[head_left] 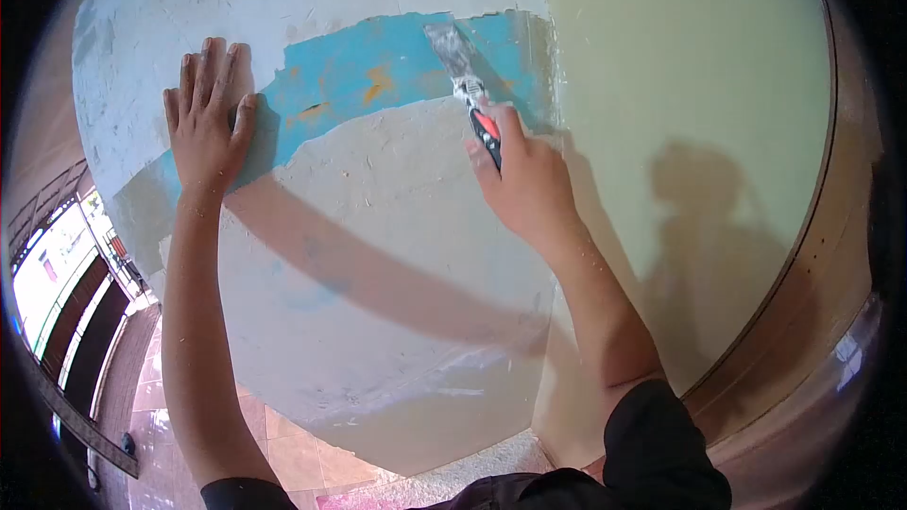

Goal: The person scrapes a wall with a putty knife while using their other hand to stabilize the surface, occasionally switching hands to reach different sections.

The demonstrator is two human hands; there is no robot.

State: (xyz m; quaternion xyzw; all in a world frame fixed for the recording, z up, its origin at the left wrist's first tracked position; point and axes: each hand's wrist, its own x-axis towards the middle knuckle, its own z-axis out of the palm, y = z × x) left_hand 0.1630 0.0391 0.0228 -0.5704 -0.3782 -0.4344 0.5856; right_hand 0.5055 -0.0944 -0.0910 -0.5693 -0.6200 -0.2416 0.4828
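Note:
My right hand (pixel 524 170) is wrapped round the black and red handle of a putty knife (pixel 453 55). The knife's whitish, smeared blade lies against a blue strip (pixel 354 71) of bare wall, its tip close to the strip's upper edge. Pale, peeling paint (pixel 397 198) borders the strip above and below. My left hand (pixel 206 123) rests flat on the wall at the strip's left end, fingers spread upward, holding nothing.
A pale green wall (pixel 690 66) meets the painted one at a corner on the right and carries a shadow. Floor tiles (pixel 293 449) and whitish debris (pixel 491 461) lie below. At the far left is a railing (pixel 80 321) by a bright opening.

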